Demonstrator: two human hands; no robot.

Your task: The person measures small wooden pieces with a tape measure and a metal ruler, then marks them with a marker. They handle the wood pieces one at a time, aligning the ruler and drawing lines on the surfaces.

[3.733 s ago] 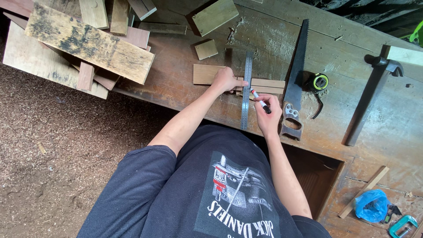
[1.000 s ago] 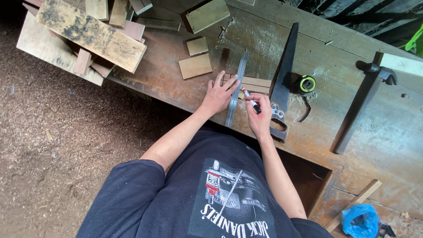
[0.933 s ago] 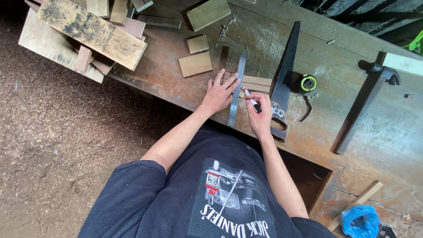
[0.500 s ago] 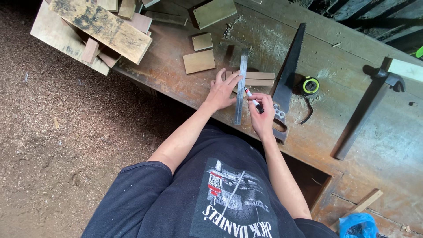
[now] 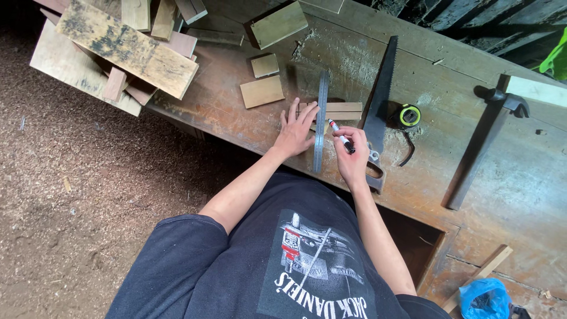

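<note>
1. The right hand [image 5: 352, 158] stayed curled around a marker [image 5: 341, 135], tip just beside the metal ruler [image 5: 319, 121].
2. The left hand [image 5: 295, 131], fingers spread flat, kept pressing the ruler across a wooden strip [image 5: 342, 111]; only the view shifted.
3. Beyond lay a handsaw [image 5: 381, 94].

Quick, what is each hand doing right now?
Left hand: open, flat on the metal ruler.
Right hand: closed, holding a marker.

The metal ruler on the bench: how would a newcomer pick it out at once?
On the workbench, find the left hand. The ruler lies under its fingertips, across a wood strip. It is the only thin grey metal strip; the saw beside it is dark and toothed.
</note>
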